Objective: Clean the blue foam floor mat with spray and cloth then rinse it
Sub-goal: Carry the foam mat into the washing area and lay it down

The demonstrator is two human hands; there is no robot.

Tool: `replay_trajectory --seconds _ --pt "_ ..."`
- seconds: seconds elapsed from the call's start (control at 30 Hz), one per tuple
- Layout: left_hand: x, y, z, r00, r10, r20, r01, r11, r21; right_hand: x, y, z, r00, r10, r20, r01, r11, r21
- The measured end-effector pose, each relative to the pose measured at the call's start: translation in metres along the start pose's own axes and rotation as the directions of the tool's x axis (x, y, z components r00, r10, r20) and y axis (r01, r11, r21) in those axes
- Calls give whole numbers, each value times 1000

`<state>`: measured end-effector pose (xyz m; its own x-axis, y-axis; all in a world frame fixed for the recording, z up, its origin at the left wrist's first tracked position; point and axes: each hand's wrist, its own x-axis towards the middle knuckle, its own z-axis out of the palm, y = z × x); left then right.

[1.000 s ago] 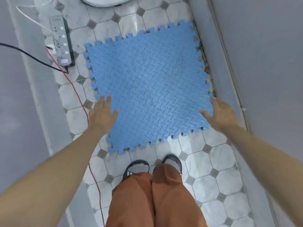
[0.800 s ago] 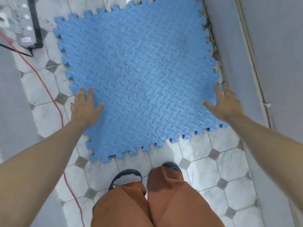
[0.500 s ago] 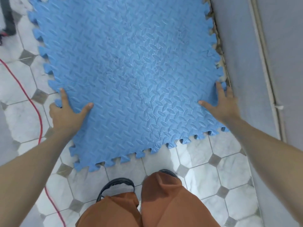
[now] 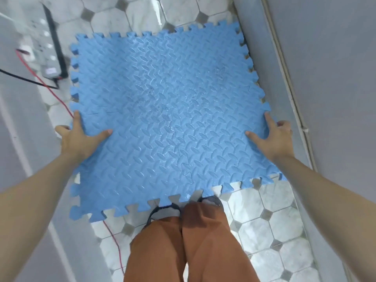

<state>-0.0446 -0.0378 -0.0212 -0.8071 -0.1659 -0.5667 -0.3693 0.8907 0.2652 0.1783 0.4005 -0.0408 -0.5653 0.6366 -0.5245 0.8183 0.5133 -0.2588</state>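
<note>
Both hands, left hand (image 4: 78, 139) and right hand (image 4: 272, 139), grip the blue foam mat (image 4: 166, 110) edges.

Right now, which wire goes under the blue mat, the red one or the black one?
The red wire: it disappears under the blue mat; the black wire stops beside it.

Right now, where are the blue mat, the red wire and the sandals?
blue mat (image 4: 162, 110): head view, middle of its textured top.
red wire (image 4: 114, 239): head view, stretch below the mat.
sandals (image 4: 211, 200): head view, right sandal's toe.
</note>
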Motion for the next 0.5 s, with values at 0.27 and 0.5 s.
replay_trajectory --seconds 0.27,0.5 --pt "-93 50 -155 979 170 110 -195 938 285 -138 -39 -127 993 112 24 -110 992 -64" --pt "-188 85 -263 940 240 243 -325 849 417 -291 -39 -224 947 304 104 -300 952 -54"
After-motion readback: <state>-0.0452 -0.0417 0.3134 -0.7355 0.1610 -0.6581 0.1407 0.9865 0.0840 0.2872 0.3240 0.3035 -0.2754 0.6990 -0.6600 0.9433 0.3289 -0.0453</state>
